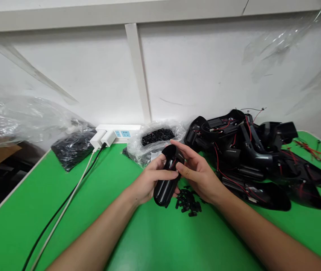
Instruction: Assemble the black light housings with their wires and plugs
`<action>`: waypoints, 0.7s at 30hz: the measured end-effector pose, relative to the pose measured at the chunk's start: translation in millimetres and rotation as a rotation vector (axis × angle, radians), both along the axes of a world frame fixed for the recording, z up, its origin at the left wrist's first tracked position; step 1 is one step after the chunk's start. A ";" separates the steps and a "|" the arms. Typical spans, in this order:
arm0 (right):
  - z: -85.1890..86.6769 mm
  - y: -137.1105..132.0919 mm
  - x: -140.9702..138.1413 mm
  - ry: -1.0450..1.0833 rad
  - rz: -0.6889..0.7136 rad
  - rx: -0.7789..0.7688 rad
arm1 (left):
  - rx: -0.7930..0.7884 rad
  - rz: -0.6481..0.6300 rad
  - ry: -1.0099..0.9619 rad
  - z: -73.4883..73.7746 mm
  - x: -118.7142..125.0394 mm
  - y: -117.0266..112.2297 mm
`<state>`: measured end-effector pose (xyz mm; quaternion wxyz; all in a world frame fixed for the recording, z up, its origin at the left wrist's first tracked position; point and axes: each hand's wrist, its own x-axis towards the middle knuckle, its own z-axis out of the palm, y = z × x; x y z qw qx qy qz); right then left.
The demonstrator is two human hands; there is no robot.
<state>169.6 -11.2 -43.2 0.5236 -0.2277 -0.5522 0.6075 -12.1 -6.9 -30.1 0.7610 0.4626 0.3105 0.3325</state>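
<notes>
Two-handed hold on a moulded black plastic housing (163, 192). The grip of the left hand (150, 181) is closed around its body; that of the right hand (199, 170) is partly open, with fingers (180, 149) resting on its upper end. Just below the grips lies a heap of small black plastic parts (187, 202). Right of the grips is a pile of black shells (241, 158) with red wires (217, 162); beyond them is a clear plastic bag (157, 137). All rest on the green worktop (149, 241). Risk: the smooth housing could slip from a slackened hold, scattering the small parts or catching the wires.
</notes>
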 end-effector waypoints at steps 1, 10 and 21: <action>-0.3 0.4 -0.4 0.004 -0.004 -0.002 | -0.028 0.006 0.007 2.1 -1.6 1.3; 0.7 3.5 1.9 -0.284 -0.405 0.286 | 1.003 0.326 0.815 0.5 -13.3 11.7; 0.4 1.2 0.1 -0.609 -0.593 0.339 | 1.300 0.108 1.472 9.5 -3.1 -10.2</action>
